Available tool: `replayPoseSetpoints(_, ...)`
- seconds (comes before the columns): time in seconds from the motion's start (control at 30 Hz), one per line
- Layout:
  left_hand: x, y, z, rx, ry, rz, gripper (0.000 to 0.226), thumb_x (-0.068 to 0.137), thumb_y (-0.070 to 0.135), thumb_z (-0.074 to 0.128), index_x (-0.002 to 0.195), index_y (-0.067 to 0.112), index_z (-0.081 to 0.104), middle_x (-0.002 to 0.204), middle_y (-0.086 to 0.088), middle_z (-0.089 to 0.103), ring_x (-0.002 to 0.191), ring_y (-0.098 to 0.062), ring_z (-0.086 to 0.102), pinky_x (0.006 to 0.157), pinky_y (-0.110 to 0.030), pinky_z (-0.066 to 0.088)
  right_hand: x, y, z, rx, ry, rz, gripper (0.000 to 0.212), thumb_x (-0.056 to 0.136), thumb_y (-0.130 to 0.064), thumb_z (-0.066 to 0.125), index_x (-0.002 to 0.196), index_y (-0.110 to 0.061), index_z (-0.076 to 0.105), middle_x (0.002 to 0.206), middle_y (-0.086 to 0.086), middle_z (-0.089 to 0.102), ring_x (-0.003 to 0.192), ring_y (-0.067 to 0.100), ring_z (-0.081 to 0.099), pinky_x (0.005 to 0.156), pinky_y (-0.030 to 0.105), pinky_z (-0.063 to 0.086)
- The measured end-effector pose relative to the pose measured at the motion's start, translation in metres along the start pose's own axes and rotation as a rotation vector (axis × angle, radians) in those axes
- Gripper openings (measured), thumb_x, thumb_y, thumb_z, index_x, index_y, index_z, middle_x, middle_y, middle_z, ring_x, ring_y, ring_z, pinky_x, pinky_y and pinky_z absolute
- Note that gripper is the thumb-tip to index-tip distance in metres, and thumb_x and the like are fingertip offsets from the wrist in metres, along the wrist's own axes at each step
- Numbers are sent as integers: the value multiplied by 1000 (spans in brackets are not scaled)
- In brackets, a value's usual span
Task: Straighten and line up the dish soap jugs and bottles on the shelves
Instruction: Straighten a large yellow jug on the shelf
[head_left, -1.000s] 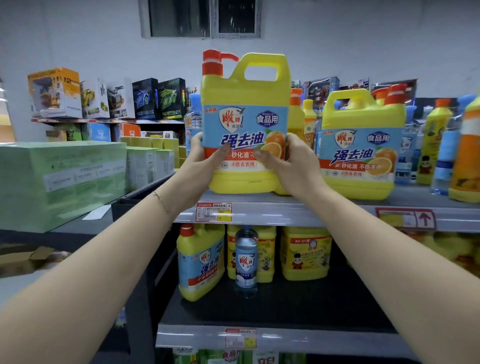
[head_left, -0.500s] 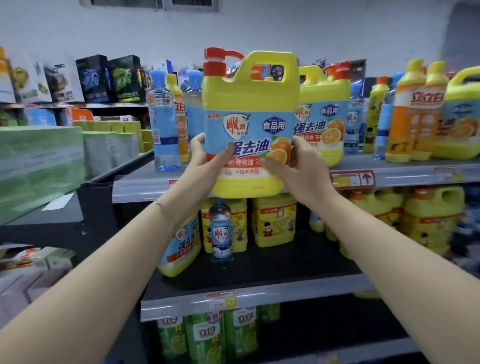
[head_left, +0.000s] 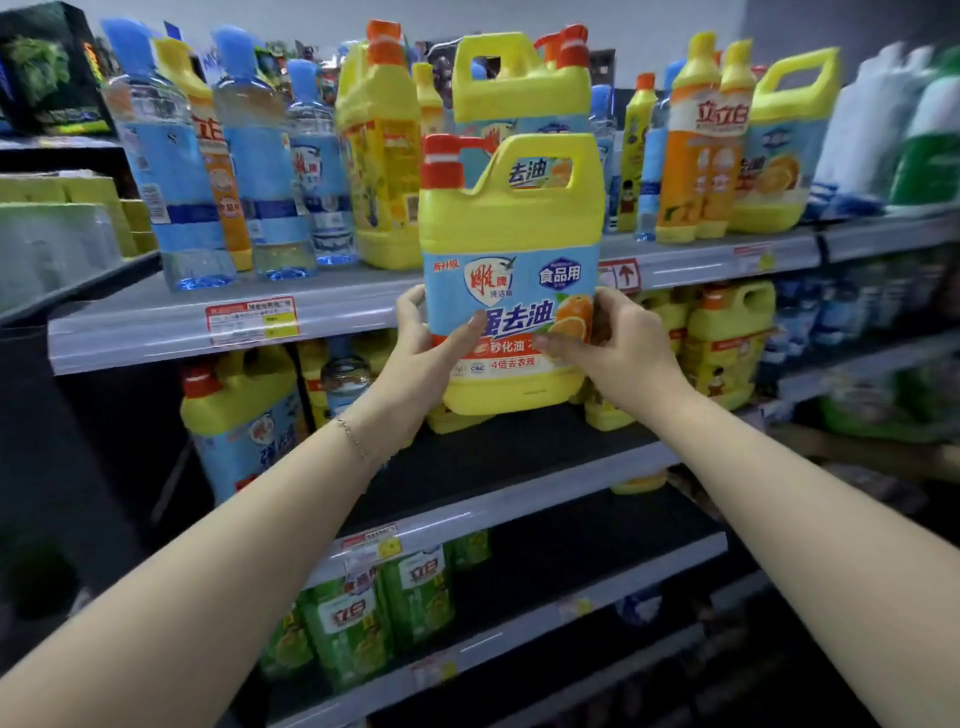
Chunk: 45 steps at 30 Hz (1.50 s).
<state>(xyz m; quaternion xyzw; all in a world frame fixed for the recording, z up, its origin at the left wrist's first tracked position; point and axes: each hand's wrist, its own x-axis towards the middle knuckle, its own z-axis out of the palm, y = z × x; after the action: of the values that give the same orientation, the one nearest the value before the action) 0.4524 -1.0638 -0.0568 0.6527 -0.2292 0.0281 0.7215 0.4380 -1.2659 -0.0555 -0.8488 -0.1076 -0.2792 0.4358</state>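
Observation:
I hold a yellow dish soap jug (head_left: 511, 228) with a red pump cap and a blue label upright in the air, in front of the top shelf's edge (head_left: 171, 327). My left hand (head_left: 423, 340) grips its lower left side. My right hand (head_left: 618, 345) grips its lower right side. Directly behind it on the top shelf stands a second yellow jug (head_left: 519, 83). On the middle shelf (head_left: 498, 467) sits another jug (head_left: 239, 415) at the left, and more yellow jugs (head_left: 727, 338) stand at the right.
Clear blue bottles (head_left: 171, 171) and slim yellow and orange bottles (head_left: 696, 156) crowd the top shelf. Green bottles (head_left: 358, 618) fill the lower shelf. White and green jugs (head_left: 909, 119) stand at the far right. Green boxes (head_left: 62, 223) lie to the left.
The jug in both my hands has come down and away from the top shelf, now hanging in front of the shelf edge. The view has shifted right and downward.

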Motion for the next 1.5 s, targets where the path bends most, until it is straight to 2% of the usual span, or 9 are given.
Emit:
replayPoseSetpoints(0.13, 6, -24, 16, 45, -15, -19, 61, 90, 20, 63, 136, 25, 24, 116, -4, 67, 99, -17, 70, 79, -29, 58, -7, 25, -13, -22, -5, 65, 59, 66, -53, 79, 112, -24, 57, 105, -12, 67, 96, 7, 63, 83, 36, 55)
replayPoseSetpoints(0.37, 19, -73, 56, 87, -32, -134, 85, 70, 33, 76, 138, 27, 25, 127, -6, 62, 110, -23, 66, 93, -48, 53, -10, 87, -40, -36, -91, 165, 67, 60, -44, 86, 115, -19, 58, 106, -7, 68, 96, 11, 65, 84, 39, 56)
replayPoseSetpoints(0.53, 32, -119, 96, 42, 26, -272, 77, 80, 22, 75, 141, 29, 29, 125, 0, 64, 107, -19, 66, 93, -45, 54, -3, 134, -67, -64, -193, 216, 71, 56, -41, 89, 116, -18, 59, 106, -7, 67, 96, 13, 64, 84, 40, 57)
replayPoseSetpoints(0.67, 49, -147, 129, -3, 59, -370, 55, 83, 16, 72, 131, 21, 47, 120, -7, 68, 97, -20, 71, 84, -39, 58, 12, 173, -85, -90, -260, 230, 72, 55, -36, 91, 116, -13, 60, 107, -5, 68, 95, 12, 64, 85, 36, 56)
replayPoseSetpoints(0.8, 65, -170, 151, 14, 96, -363, 69, 82, 14, 74, 139, 20, 36, 122, -3, 66, 96, -15, 71, 68, -24, 58, 31, 212, -92, -101, -333, 246, 76, 51, -41, 92, 114, -14, 58, 110, -4, 68, 96, 13, 64, 85, 36, 56)
replayPoseSetpoints(0.97, 84, -190, 169, 116, 152, -329, 61, 82, 6, 73, 125, 23, 32, 112, 11, 61, 96, -5, 64, 64, -23, 58, 49, 254, -85, -70, -438, 290, 73, 47, -46, 91, 107, -15, 64, 102, -5, 71, 93, 13, 66, 82, 39, 57)
replayPoseSetpoints(1.13, 100, -194, 170, 94, 179, -371, 56, 87, 13, 69, 127, 27, 32, 110, 13, 61, 86, 0, 65, 58, -23, 57, 68, 269, -81, -23, -447, 264, 68, 56, -37, 90, 111, -16, 56, 102, -6, 64, 90, 14, 64, 69, 26, 53)
replayPoseSetpoints(1.3, 116, -194, 168, 116, 152, -331, 51, 88, 3, 65, 120, 27, 34, 109, 14, 61, 76, 9, 67, 55, -15, 54, 89, 277, -79, -93, -439, 228, 80, 50, -41, 90, 115, -13, 54, 109, 1, 67, 95, 21, 65, 79, 40, 57)
replayPoseSetpoints(1.5, 134, -201, 168, 146, 95, -317, 53, 87, -8, 60, 124, 16, 30, 113, 8, 59, 79, 10, 67, 58, -15, 55, 95, 288, -75, -100, -420, 231, 69, 57, -32, 90, 110, -17, 50, 112, 0, 65, 98, 19, 63, 83, 36, 54)
